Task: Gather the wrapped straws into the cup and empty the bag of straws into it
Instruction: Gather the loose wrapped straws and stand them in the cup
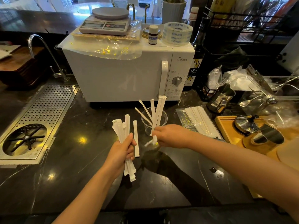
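A clear plastic cup (pixel 146 125) stands on the dark counter in front of the microwave, with a few wrapped straws leaning in it. My right hand (pixel 168 136) pinches several white wrapped straws (pixel 159 110) at their lower ends, right in front of the cup, their tops fanned above its rim. My left hand (pixel 123 151) grips a thick bundle of wrapped straws (pixel 121 126) upright, left of the cup. One loose wrapped straw (pixel 136 138) lies on the counter between my hands. The clear bag of straws (pixel 199 122) lies flat to the right of the cup.
A white microwave (pixel 123 75) stands close behind the cup. A perforated metal drain tray (pixel 45 110) sits at the left. At the right are a wooden tray (pixel 226 126) with metal jugs, and a small scrap (pixel 217 172) lies on the counter near my right forearm.
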Available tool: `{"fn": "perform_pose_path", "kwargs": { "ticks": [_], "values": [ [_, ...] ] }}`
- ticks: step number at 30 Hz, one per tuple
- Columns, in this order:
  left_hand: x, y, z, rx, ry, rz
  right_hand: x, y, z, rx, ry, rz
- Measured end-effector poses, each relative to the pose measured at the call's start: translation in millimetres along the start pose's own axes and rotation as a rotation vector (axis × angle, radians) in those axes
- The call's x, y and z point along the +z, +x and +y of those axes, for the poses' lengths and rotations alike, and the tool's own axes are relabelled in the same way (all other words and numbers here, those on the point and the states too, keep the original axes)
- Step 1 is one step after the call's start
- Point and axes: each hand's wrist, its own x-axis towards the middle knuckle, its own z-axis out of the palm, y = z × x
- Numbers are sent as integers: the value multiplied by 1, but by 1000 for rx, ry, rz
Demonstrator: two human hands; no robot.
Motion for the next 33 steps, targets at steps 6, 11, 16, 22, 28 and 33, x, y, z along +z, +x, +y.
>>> {"fn": "perform_pose_path", "kwargs": {
  "ticks": [6, 11, 16, 22, 28, 33],
  "values": [
    [0, 7, 11, 53, 2, 8, -50, -4, -10, 243, 430, 194],
    [2, 9, 20, 72, 19, -4, -68, 6, -20, 269, 873, 187],
    [8, 7, 24, 75, -73, 12, -65, 28, -29, 279, 1082, 138],
    [4, 5, 29, 30, -214, -55, -51, 54, -36, 324, 1160, 81],
    [-6, 10, 30, 22, -222, -41, -49, 74, -38, 345, 1123, 83],
    [-19, 11, 30, 14, -142, -94, -51, 89, -39, 329, 1084, 52]
  ]
}}
